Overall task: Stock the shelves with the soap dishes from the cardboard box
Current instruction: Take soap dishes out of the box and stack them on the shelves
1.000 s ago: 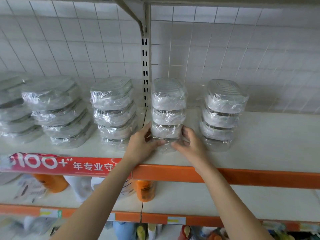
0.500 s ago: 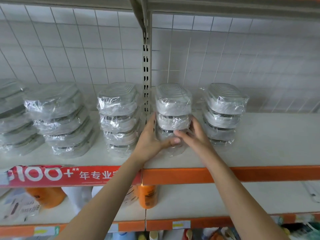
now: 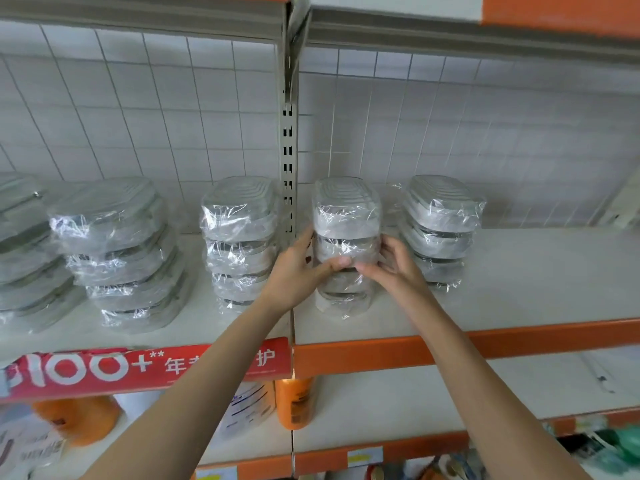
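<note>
Left hand (image 3: 294, 271): curled round the left side of the wrapped soap-dish stack (image 3: 344, 244).
Right hand (image 3: 394, 268): stack gripped from the right.
Stack: upright on the shelf (image 3: 519, 271), long axis vertical.

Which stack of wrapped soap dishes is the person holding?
The stack just right of the slotted upright: left hand and right hand grip it; the others stand untouched.
</note>
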The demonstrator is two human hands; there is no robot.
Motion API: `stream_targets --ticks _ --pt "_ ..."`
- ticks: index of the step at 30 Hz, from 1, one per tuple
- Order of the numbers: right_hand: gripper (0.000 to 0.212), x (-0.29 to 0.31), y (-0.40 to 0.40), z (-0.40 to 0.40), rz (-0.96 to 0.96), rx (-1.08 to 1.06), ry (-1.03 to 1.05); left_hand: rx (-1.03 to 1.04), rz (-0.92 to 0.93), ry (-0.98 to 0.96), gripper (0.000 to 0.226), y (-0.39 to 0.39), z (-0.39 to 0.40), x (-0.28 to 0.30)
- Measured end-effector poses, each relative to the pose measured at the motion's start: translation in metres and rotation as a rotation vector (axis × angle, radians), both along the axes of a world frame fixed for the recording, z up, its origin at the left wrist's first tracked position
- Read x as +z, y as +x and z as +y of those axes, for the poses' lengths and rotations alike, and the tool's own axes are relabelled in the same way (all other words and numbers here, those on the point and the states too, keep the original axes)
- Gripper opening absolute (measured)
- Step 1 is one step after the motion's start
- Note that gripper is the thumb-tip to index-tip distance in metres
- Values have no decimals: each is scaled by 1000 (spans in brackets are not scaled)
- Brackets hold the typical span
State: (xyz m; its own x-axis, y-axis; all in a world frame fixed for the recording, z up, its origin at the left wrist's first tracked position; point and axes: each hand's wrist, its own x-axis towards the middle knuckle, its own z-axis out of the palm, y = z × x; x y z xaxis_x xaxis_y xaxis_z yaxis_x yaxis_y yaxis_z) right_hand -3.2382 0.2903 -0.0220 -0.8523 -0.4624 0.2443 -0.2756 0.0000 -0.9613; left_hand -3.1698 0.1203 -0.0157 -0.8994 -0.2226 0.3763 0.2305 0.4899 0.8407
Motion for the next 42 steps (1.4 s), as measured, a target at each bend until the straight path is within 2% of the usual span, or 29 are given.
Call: stream_targets --ticks 3,4,6,8,12,14,17,19,20,22,24,27,29,30,32,34,42 --pt "44 17 -4 -2 54 -11 -20 5 74 56 71 -1 1 13" --pt "46 24 -5 -5 70 -18 -18 11 82 82 65 -1 3 18" --pt "66 32 -8 -9 112 -44 -4 14 89 56 46 -2 6 23" --pt "85 34 -8 -10 149 -56 12 25 104 19 41 -1 10 23" --pt "61 28 -10 -6 162 -55 23 49 110 -8 52 3 15 18" --pt "53 31 -8 -3 194 -37 70 82 120 -31 47 3 19 16" --pt "53 32 -2 9 224 -44 112 268 196 -41 56 6 32 10" --pt "60 30 4 23 244 -114 134 460 254 -56 62 14 43 10" --pt "55 28 6 32 263 -165 128 509 284 -77 62 18 48 9" --pt "38 23 10 53 296 -306 98 510 275 -98 66 22 52 6" --pt "29 14 11 73 303 -480 91 472 159 -86 74 20 53 0" --pt "48 -3 0 87 256 -644 186 405 -118 50 97 15 49 -17" --pt "71 -10 -10 87 131 -608 279 358 -200 131 120 13 47 -27" --pt "83 -13 -15 86 74 -573 309 352 -222 154 123 12 46 -31" --pt "97 -18 -25 81 9 -538 318 370 -243 147 104 10 48 -36" --pt "101 -23 -35 74 -12 -547 291 399 -233 115 85 7 49 -38" --pt "92 -27 -52 56 -61 -577 151 425 -211 98 81 5 51 -38"
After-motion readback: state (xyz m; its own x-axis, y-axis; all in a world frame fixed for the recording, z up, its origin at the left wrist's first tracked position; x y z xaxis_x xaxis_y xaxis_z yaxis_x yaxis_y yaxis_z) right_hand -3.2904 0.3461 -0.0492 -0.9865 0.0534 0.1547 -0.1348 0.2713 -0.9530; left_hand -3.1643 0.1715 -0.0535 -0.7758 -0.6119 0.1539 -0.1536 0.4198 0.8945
